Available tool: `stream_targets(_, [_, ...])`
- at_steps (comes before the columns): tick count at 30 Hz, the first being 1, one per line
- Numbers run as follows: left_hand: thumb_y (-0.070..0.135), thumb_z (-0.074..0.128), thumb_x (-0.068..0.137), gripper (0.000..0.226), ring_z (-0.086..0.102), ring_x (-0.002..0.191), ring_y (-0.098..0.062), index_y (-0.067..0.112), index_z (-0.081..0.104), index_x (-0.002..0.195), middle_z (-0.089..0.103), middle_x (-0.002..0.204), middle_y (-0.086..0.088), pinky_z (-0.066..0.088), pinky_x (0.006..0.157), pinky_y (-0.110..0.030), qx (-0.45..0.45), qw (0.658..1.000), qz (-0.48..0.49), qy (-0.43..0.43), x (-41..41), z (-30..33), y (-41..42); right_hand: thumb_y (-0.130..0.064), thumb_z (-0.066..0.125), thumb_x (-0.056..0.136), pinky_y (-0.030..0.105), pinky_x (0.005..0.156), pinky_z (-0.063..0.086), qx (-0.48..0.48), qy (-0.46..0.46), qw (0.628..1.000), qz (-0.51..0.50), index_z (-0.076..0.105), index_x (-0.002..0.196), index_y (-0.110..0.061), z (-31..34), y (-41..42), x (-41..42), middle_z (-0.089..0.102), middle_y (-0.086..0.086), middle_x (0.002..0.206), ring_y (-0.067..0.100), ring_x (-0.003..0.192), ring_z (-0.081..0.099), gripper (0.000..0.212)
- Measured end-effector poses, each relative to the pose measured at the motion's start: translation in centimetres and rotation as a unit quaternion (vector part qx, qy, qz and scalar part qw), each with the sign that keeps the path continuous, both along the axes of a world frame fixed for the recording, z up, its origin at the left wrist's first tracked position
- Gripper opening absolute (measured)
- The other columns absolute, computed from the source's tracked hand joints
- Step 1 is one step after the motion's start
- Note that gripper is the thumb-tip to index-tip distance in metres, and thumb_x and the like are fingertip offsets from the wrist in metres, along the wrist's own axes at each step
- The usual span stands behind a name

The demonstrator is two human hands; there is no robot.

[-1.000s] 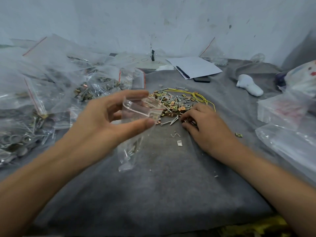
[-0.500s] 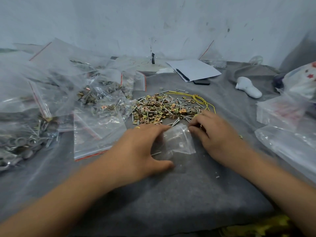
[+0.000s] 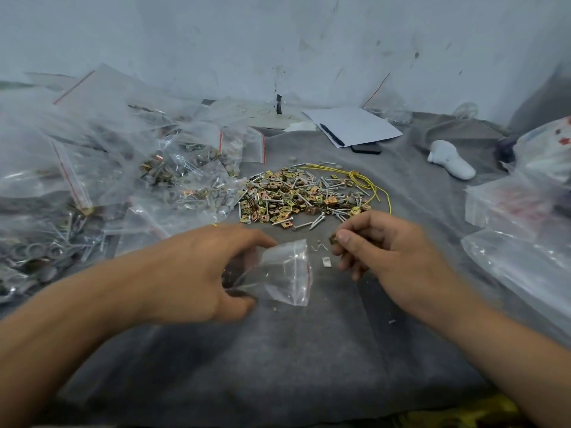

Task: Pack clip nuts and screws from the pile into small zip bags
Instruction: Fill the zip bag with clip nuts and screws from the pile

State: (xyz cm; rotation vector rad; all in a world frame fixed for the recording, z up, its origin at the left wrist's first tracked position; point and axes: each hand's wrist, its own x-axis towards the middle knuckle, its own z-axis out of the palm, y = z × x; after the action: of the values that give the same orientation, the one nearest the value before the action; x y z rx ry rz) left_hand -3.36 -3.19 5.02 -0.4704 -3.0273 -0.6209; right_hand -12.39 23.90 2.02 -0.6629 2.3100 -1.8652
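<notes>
A grey cloth covered the work surface, probably to stop small parts rolling. On its left a heap of filled bags lay too overlapped to count. In the middle sat one pile of clip nuts and screws, within easy reach of both hands. The left hand gripped one small zip bag by its closed end, its red-lined mouth facing right, seemingly ready for loading. Just beside that mouth, the right hand pinched one clip nut between thumb and fingertip.
</notes>
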Motion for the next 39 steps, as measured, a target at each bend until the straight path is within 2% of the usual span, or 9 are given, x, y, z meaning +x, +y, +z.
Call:
stream_targets(4, [0.082,0.072,0.054,0.102,0.051,0.118,0.015,0.050,0.042,0.146,0.055,0.127,0.031,0.048,0.095,-0.013,0.058,0.998,0.014,0.021,-0.2,-0.6,1.9,-0.012,0.073,0.094,0.021,0.047,0.050,-0.038,-0.124,0.992,0.006,0.075,0.084,-0.009,0.2,-0.8,1.4,0.076,0.012,0.076,0.016,0.058,0.068,0.011])
stream_targets(8, [0.078,0.070,0.061,0.076,0.058,0.104,0.004,0.041,0.058,0.126,0.062,0.113,0.025,0.054,0.087,-0.027,0.046,0.997,0.010,0.061,-0.5,-0.9,3.1,-0.029,0.082,0.087,0.014,0.045,0.040,0.037,-0.079,0.996,-0.016,0.081,0.076,-0.026,0.1,-1.8,2.5,0.070,-0.003,0.063,0.003,0.051,0.055,0.011])
stream_targets(11, [0.073,0.074,0.064,0.062,0.063,0.094,0.000,0.040,0.062,0.115,0.065,0.102,0.021,0.055,0.080,-0.033,0.096,0.993,0.035,0.053,-0.8,-0.8,3.2,-0.028,0.078,0.092,0.015,0.050,0.041,0.057,-0.021,0.998,0.024,0.083,0.082,-0.025,0.5,-2.9,2.7,0.066,-0.009,0.059,0.000,0.051,0.052,0.011])
stream_targets(16, [0.073,0.074,0.064,0.056,0.067,0.088,0.000,0.037,0.065,0.105,0.070,0.097,0.020,0.056,0.078,-0.035,0.145,0.987,0.069,0.027,-1.2,-0.4,2.9,-0.027,0.064,0.102,0.024,0.074,0.050,0.153,0.160,0.975,-0.022,0.077,0.095,-0.028,1.0,-2.4,-0.6,0.071,-0.013,0.087,0.004,0.084,0.063,0.015])
stream_targets(19, [0.069,0.081,0.066,0.055,0.069,0.085,-0.004,0.033,0.066,0.104,0.072,0.095,0.015,0.057,0.077,-0.037,0.164,0.983,0.084,0.011,-1.0,0.3,2.4,-0.024,0.053,0.107,0.032,0.098,0.043,0.287,0.277,0.917,-0.010,0.071,0.122,-0.026,0.2,-3.5,-2.1,0.065,-0.010,0.118,0.008,0.113,0.054,0.024])
stream_targets(24, [0.046,0.090,0.074,0.046,0.068,0.088,-0.018,0.019,0.069,0.105,0.072,0.093,0.001,0.053,0.082,-0.043,0.218,0.971,0.085,0.037,-0.8,1.3,1.9,-0.056,0.027,0.103,0.045,0.108,0.037,0.416,0.339,0.843,0.044,0.055,0.139,-0.038,-0.9,-4.4,-2.3,0.054,-0.013,0.140,0.016,0.131,0.043,0.049])
stream_targets(29, [0.051,0.083,0.075,0.053,0.065,0.092,-0.025,0.010,0.068,0.105,0.070,0.095,-0.007,0.050,0.086,-0.039,0.215,0.973,0.061,0.057,-0.5,1.6,1.7,-0.054,0.033,0.105,0.044,0.106,0.037,0.431,0.378,0.818,0.052,0.061,0.130,-0.036,-0.3,-4.5,-2.0,0.058,-0.013,0.133,0.017,0.123,0.048,0.041])
stream_targets(36, [0.061,0.084,0.072,0.049,0.067,0.088,-0.008,0.032,0.067,0.107,0.071,0.094,0.012,0.051,0.076,-0.024,0.172,0.983,0.034,0.054,0.1,1.1,1.8,-0.030,0.070,0.094,0.041,0.090,0.041,0.364,0.427,0.826,0.047,0.073,0.105,-0.021,0.1,-3.6,-1.5,0.068,-0.003,0.107,0.022,0.104,0.058,0.014])
stream_targets(39, [0.068,0.078,0.065,0.055,0.068,0.091,-0.003,0.038,0.064,0.109,0.070,0.100,0.020,0.055,0.078,-0.030,0.140,0.989,0.022,0.051,0.2,0.4,2.9,-0.030,0.076,0.086,0.032,0.082,0.037,0.338,0.405,0.848,0.049,0.066,0.096,-0.025,0.4,-3.0,-1.1,0.061,-0.010,0.094,0.014,0.092,0.052,0.015])
